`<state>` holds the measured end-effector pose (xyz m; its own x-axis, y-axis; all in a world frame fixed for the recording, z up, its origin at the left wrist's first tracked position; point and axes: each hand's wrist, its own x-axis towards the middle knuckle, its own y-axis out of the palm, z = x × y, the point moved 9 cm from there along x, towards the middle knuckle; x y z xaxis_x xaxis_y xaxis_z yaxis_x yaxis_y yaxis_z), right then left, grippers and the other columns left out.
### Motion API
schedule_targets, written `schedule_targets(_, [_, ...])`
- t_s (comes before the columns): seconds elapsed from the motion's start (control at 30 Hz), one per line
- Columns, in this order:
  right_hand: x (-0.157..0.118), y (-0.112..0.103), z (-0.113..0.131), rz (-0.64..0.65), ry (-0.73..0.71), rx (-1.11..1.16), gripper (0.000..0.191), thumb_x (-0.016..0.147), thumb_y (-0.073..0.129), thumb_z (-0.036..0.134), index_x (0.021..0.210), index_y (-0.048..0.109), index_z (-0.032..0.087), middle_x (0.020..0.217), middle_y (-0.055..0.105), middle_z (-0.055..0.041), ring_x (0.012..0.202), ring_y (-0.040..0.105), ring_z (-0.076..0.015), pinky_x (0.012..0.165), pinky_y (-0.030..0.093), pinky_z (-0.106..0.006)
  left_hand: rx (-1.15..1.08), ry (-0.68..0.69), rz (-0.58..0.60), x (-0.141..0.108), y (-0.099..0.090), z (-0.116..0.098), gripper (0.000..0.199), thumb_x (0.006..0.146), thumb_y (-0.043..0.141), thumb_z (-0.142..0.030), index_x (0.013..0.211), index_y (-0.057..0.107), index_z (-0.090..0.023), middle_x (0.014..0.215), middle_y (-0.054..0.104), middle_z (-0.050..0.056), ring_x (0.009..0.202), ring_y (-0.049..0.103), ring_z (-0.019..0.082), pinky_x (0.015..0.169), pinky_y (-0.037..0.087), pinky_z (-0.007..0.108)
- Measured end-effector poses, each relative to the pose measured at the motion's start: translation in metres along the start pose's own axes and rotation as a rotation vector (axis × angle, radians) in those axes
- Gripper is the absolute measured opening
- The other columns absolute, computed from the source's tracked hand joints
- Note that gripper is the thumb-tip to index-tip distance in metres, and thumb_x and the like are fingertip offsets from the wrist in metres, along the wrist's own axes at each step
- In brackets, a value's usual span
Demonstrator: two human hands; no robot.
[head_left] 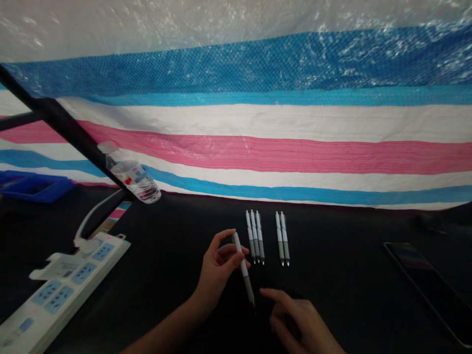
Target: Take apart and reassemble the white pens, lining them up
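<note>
My left hand (220, 268) is closed round a white pen (244, 268) with a grey grip. The pen is tilted, its thin tip pointing down toward me, and my index finger rests at its top end. Just right of the tip is my right hand (297, 314), its index finger stretched out and the other fingers curled; I see nothing in it. Beyond my hands, three similar pens (255, 237) lie side by side on the black table (332, 275). Two more pens (282, 238) lie together to their right, tips toward me.
On the left lies a white power strip (70, 290) with a plug and cable. Behind it are a clear water bottle (137, 179) and a black metal bar (73, 135). A blue tray (51, 189) sits far left, a phone (424, 290) at right. Striped plastic sheeting (258, 152) hangs behind.
</note>
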<state>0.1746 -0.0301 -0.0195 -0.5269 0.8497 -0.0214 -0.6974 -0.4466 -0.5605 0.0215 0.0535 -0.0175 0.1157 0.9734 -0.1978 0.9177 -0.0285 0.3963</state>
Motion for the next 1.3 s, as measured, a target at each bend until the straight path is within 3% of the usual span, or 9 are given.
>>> schedule_targets(0.2, [0.001, 0.001, 0.0, 0.007, 0.002, 0.006, 0.044, 0.089, 0.047, 0.014, 0.133, 0.053, 0.02, 0.078, 0.074, -0.0022, 0.062, 0.068, -0.0151, 0.058, 0.046, -0.022, -0.015, -0.007, 0.011, 0.0, 0.002, 0.0, 0.068, 0.081, 0.08, -0.023, 0.137, 0.042, -0.023, 0.092, 0.079, 0.006, 0.069, 0.073, 0.017, 0.065, 0.058, 0.028])
schedule_targets(0.37, [0.001, 0.001, -0.001, -0.002, 0.004, -0.004, 0.045, 0.088, 0.046, 0.014, 0.133, 0.053, 0.019, 0.077, 0.074, -0.0024, 0.062, 0.068, -0.0152, 0.058, 0.046, -0.023, 0.001, -0.013, 0.009, 0.0, 0.001, 0.0, 0.059, 0.078, 0.083, -0.024, 0.125, 0.05, -0.021, 0.088, 0.078, 0.006, 0.066, 0.073, 0.019, 0.062, 0.059, 0.031])
schedule_targets(0.8, [-0.001, 0.002, -0.005, -0.01, 0.017, 0.01, 0.041, 0.089, 0.048, 0.014, 0.129, 0.055, 0.021, 0.077, 0.074, -0.0007, 0.061, 0.068, -0.014, 0.058, 0.046, -0.021, 0.086, 0.022, 0.044, 0.006, 0.001, -0.015, 0.057, 0.081, 0.08, -0.025, 0.128, 0.048, -0.022, 0.091, 0.075, 0.004, 0.068, 0.073, 0.019, 0.063, 0.06, 0.03])
schedule_targets(0.97, [0.0, -0.001, -0.002, -0.027, -0.005, -0.01, 0.044, 0.089, 0.047, 0.013, 0.131, 0.053, 0.019, 0.078, 0.074, -0.0016, 0.062, 0.069, -0.0143, 0.058, 0.048, -0.021, 0.287, 0.073, 0.105, 0.033, 0.006, -0.025, 0.063, 0.08, 0.078, -0.028, 0.134, 0.047, -0.026, 0.094, 0.067, 0.0, 0.068, 0.075, 0.019, 0.064, 0.06, 0.032])
schedule_targets(1.07, [0.002, -0.006, 0.002, -0.053, -0.029, -0.042, 0.04, 0.09, 0.048, 0.013, 0.129, 0.054, 0.019, 0.076, 0.073, -0.001, 0.061, 0.069, -0.0144, 0.058, 0.049, -0.021, 0.559, 0.202, 0.082, 0.057, 0.006, -0.033, 0.059, 0.076, 0.078, -0.027, 0.13, 0.055, -0.024, 0.088, 0.062, -0.002, 0.068, 0.071, 0.017, 0.06, 0.057, 0.028])
schedule_targets(1.17, [0.001, -0.022, 0.009, -0.142, -0.076, -0.105, 0.037, 0.092, 0.048, 0.013, 0.127, 0.056, 0.02, 0.079, 0.072, -0.0018, 0.066, 0.07, -0.0156, 0.062, 0.052, -0.023, 0.729, 0.265, 0.06, 0.076, 0.006, -0.033, 0.063, 0.074, 0.078, -0.027, 0.132, 0.057, -0.021, 0.081, 0.06, -0.004, 0.064, 0.066, 0.015, 0.061, 0.055, 0.027])
schedule_targets(1.3, [-0.003, -0.048, 0.013, -0.27, -0.138, -0.239, 0.035, 0.097, 0.046, 0.011, 0.128, 0.057, 0.022, 0.089, 0.072, -0.0049, 0.078, 0.07, -0.0179, 0.068, 0.056, -0.026, 0.772, 0.267, 0.055, 0.085, 0.005, -0.027, 0.06, 0.073, 0.077, -0.027, 0.131, 0.059, -0.019, 0.079, 0.059, -0.004, 0.062, 0.065, 0.016, 0.06, 0.054, 0.028])
